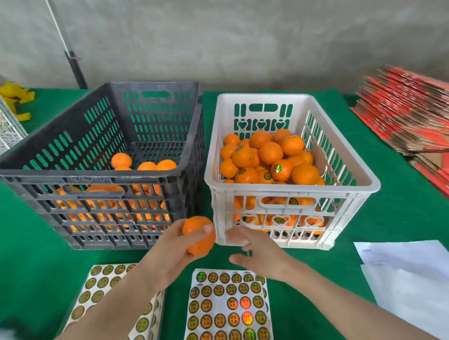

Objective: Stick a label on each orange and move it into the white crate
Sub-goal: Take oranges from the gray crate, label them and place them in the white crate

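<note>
Starting at the left, the black crate point(88, 177) stands on the green bench point(27, 245) and holds a shallow layer of unlabelled oranges point(121, 159) along its bottom, so plenty of the job looks left to do. In front of it lies a sheet of round labels point(99, 283), partly under the left forearm. The left hand point(168, 256) holds one orange point(198, 236) in the air before the gap between the two crates, fingers and thumb curled round it, with the fruit's right side bare and no label visible on it. Below lies a second label sheet point(225, 312), some of its circles already peeled off. The right hand point(261, 256) hangs just right of the orange and close to it, its blurred fingers point(236, 238) pointing left at the fruit and standing apart from the thumb; whether a label sits on a fingertip I cannot tell. The coming move likely turns on that short leftward reach to the bare side. The orange is roundish, with no long axis to mind. Just beyond the right hand stands the white crate point(292, 189), heaped about half full with oranges, several showing labels point(277, 168). Further right lie white papers point(418, 271) and stacked red cartons point(410, 113).
</note>
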Action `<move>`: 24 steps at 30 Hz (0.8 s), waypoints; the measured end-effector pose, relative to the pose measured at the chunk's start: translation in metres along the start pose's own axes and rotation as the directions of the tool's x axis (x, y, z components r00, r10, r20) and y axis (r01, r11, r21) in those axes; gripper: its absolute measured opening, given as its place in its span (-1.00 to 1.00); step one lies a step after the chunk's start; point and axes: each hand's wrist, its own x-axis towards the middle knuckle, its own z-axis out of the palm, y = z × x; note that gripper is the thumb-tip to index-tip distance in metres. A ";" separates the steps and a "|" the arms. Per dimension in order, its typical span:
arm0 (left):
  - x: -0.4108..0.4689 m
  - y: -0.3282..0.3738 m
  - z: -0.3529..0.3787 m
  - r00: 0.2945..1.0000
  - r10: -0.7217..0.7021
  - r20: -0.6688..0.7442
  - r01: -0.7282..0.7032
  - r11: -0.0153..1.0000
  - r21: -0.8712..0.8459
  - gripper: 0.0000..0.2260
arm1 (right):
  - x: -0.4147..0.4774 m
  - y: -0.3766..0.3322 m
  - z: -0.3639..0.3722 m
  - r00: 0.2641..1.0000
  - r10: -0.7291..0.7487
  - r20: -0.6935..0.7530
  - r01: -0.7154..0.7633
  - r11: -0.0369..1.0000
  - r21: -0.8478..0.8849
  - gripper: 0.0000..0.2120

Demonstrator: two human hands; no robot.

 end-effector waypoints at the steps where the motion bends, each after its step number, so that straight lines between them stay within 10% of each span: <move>1: 0.001 -0.003 -0.005 0.999 -0.029 -0.019 0.029 0.999 -0.023 -0.51 | 0.003 0.009 0.006 0.997 0.043 0.057 -0.037 0.994 -0.103 -0.59; 8: 0.006 -0.026 -0.030 0.978 -0.180 -0.105 0.166 0.978 -0.130 -0.65 | 0.032 0.018 0.056 0.957 0.209 0.200 -0.056 0.811 -0.583 -0.52; 24: 0.015 -0.042 -0.045 0.967 -0.238 -0.086 0.230 0.969 -0.094 -0.48 | 0.041 0.019 0.064 0.941 0.191 0.279 -0.095 0.942 -0.323 -0.57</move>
